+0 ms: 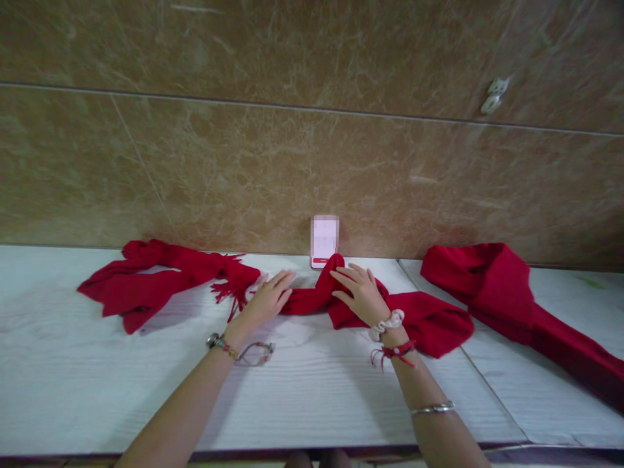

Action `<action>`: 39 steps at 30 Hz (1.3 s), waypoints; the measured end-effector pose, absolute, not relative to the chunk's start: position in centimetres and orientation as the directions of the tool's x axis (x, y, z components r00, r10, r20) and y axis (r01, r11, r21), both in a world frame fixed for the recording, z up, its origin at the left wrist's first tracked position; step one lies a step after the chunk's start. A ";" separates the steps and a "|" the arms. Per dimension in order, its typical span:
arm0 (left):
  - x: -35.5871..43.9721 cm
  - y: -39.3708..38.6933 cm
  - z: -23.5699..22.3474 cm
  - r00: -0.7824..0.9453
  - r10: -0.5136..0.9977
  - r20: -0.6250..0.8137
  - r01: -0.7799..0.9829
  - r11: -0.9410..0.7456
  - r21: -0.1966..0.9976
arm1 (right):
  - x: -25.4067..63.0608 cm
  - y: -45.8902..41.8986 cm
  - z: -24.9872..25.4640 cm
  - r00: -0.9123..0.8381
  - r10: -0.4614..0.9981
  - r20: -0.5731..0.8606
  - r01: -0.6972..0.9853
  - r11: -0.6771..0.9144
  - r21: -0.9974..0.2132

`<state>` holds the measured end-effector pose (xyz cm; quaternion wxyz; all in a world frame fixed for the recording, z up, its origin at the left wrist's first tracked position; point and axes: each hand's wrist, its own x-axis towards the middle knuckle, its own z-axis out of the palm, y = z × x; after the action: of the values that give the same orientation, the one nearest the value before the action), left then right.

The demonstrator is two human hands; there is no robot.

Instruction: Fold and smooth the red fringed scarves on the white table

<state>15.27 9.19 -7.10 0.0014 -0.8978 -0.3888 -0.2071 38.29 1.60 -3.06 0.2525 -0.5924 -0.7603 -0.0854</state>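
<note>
A bunched red scarf (429, 318) lies across the middle of the white table. My right hand (361, 294) rests on its raised folds, with the fingers spread. Over the narrow left end of this cloth lies my left hand (269, 300), fingers stretched out and nothing gripped. Just left of that hand, red fringe (234, 273) trails from a looped stretch of red cloth (156, 286). My left hand hides whether the left and middle stretches are one piece.
A phone (324, 240) with a lit screen leans against the brown marbled wall (292, 156). To the right, another red cloth (492, 286) runs off the view. A small white fixture (494, 96) sits on the wall. The white table (302, 403) has a seam on the right.
</note>
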 end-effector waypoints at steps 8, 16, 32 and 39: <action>14.9 8.3 -6.6 0.775 0.600 0.198 0.568 -0.799 0.196 | 41.3 1.3 -3.9 0.330 0.940 0.091 0.937 -0.314 -0.156; 14.4 9.4 -6.4 0.521 0.698 0.492 0.738 -0.657 0.151 | 42.4 2.2 -4.1 0.239 0.929 0.283 0.902 -0.105 -0.418; 16.6 6.3 -5.2 0.790 0.427 0.441 0.400 -0.903 0.158 | 37.9 1.8 -4.1 -0.169 0.917 0.360 0.939 0.261 -0.224; 17.1 6.5 -6.2 0.806 0.324 0.496 0.355 -0.934 0.035 | 36.8 1.7 -4.4 -0.315 0.872 0.376 0.917 0.382 -0.118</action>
<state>17.09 6.54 -6.20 0.0297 -0.9497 -0.1787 -0.2554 36.81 1.72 -4.44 0.1923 -0.5529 -0.8086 -0.0584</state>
